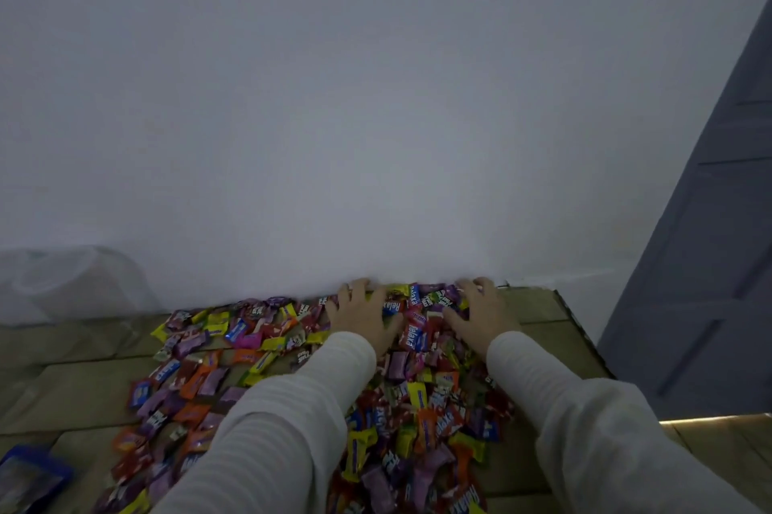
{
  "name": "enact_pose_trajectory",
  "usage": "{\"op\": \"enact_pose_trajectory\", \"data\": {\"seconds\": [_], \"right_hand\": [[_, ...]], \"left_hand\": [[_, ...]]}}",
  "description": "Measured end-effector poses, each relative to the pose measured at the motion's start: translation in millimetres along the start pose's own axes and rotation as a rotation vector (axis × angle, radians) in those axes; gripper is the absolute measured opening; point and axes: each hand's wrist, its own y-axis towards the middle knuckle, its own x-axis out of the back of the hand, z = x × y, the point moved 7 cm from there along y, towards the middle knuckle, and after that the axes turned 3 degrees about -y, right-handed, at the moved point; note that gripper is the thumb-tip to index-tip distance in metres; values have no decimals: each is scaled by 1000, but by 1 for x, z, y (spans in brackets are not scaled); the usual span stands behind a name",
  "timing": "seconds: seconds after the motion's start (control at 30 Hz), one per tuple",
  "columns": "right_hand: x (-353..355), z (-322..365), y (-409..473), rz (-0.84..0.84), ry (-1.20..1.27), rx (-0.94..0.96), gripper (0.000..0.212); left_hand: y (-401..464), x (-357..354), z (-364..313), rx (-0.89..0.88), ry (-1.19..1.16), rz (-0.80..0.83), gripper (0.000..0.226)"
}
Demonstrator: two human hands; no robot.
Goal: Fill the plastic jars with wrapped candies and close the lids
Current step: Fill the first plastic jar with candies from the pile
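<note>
A wide heap of wrapped candies (417, 396) in purple, orange, yellow, red and blue lies spread over the tiled floor (83, 384), reaching the white wall. My left hand (361, 315) lies palm down on the far edge of the heap, fingers spread and bent at the wall. My right hand (480, 315) lies the same way a little to the right, with a strip of candies between the two hands. Both arms wear white ribbed sleeves. A clear plastic jar (75, 284) stands at the far left against the wall, faint and blurred.
A blue candy bag (29, 476) lies at the bottom left corner. A grey panelled door (710, 242) stands at the right. The white wall (376, 117) fills the upper view. Bare floor tiles show left and right of the heap.
</note>
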Motion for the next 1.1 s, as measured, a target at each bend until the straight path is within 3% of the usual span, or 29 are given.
{"op": "enact_pose_trajectory", "data": {"seconds": [0.17, 0.4, 0.57, 0.67, 0.77, 1.0, 1.1], "right_hand": [[-15, 6, 19, -13, -48, 40, 57], [-23, 27, 23, -124, -230, 125, 59], [-27, 35, 19, -175, -130, 188, 49], [-34, 37, 17, -122, -135, 191, 56], [-38, 39, 14, -69, -170, 192, 54], [-34, 45, 9, 25, -128, 211, 43], [-34, 53, 8, 120, -58, 215, 40]], "left_hand": [[17, -12, 6, 45, -8, -56, 57], [28, -20, -1, -102, -115, -24, 52], [27, -20, -9, -130, -166, 1, 37], [26, -19, -16, -179, -194, 63, 50], [26, -24, -17, -185, -82, 164, 50], [18, -24, -9, -158, -16, 193, 56], [17, -20, -8, -110, -86, 191, 48]]}}
